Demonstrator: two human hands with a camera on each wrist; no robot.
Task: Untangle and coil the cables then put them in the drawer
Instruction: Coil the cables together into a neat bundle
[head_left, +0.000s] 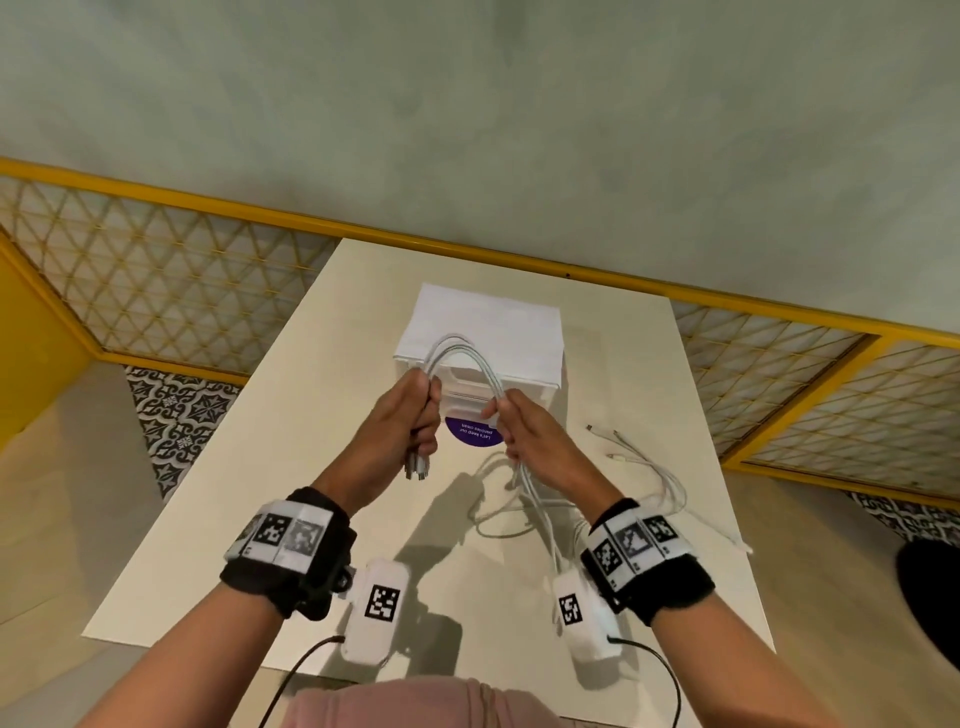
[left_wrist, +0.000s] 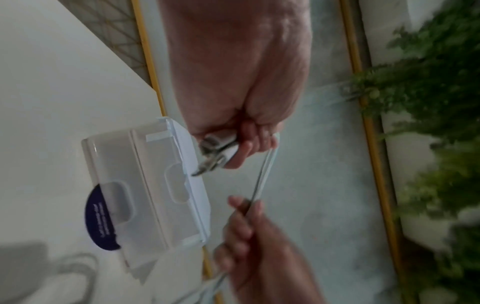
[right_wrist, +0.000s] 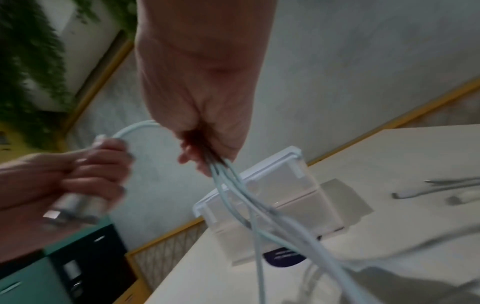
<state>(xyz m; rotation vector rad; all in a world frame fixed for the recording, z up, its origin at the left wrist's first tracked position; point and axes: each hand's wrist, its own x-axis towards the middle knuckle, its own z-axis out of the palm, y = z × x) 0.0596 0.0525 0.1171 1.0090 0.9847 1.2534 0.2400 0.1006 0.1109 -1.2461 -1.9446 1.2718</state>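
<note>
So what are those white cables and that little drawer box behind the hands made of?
The cables look like soft white plastic or rubber sheathing: smooth, matte, and bending freely into loops. Their plug ends shine grey, probably metal. The drawer box seems to be frosted, see-through plastic: the purple sticker on the table shows dimly through its front.

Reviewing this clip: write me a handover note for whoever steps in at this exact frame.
Left hand: grips the bundled plug ends of the white cables.
Right hand: grips the same cables further along; they arc between the hands, and the rest trails onto the table.
More cable lies loose on the table to the right.
Drawer unit sits behind the hands, drawers shut.
Done: ends gathered. Left: finish coiling, coil the loose cable, open a drawer, put them in.
</note>
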